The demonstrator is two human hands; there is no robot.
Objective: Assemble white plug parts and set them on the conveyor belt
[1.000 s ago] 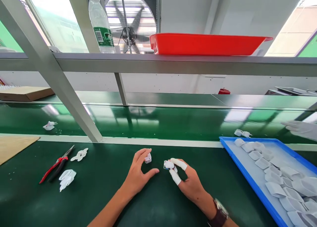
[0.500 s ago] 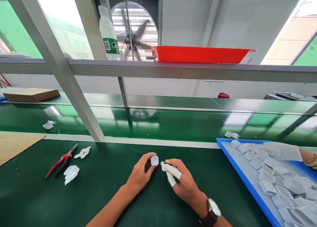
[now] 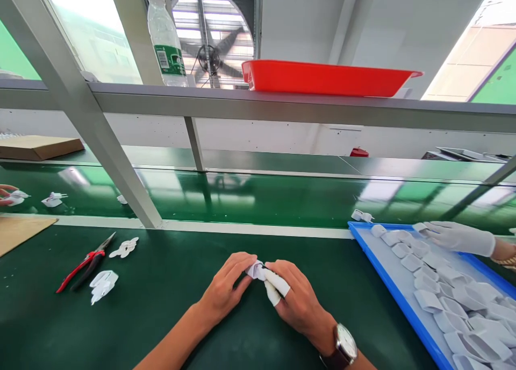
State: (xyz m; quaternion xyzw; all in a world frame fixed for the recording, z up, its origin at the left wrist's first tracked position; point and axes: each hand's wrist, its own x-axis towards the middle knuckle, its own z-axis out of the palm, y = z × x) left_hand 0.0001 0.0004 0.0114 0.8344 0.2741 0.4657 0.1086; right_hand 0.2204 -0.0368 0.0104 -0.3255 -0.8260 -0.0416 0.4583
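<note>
My left hand (image 3: 226, 288) and my right hand (image 3: 294, 297) meet over the green bench, both pinching a small white plastic part (image 3: 255, 269) between their fingertips. White finger cots cover the thumb and forefinger of my right hand, and a watch (image 3: 342, 346) sits on that wrist. The part is mostly hidden by my fingers.
A blue tray (image 3: 407, 305) of several white shells lies at the right; a co-worker's gloved hand (image 3: 459, 236) reaches into it. Red-handled pliers (image 3: 83, 263) and white plastic scraps (image 3: 102, 281) lie at the left. A conveyor belt (image 3: 258, 198) carries small white parts behind the bench. Above, a shelf holds a red tray (image 3: 326, 78) and a bottle (image 3: 163, 36).
My hands have come together: the piece in my left hand and the one in my right are now pressed into one. The co-worker's gloved hand has reached into the blue tray.
</note>
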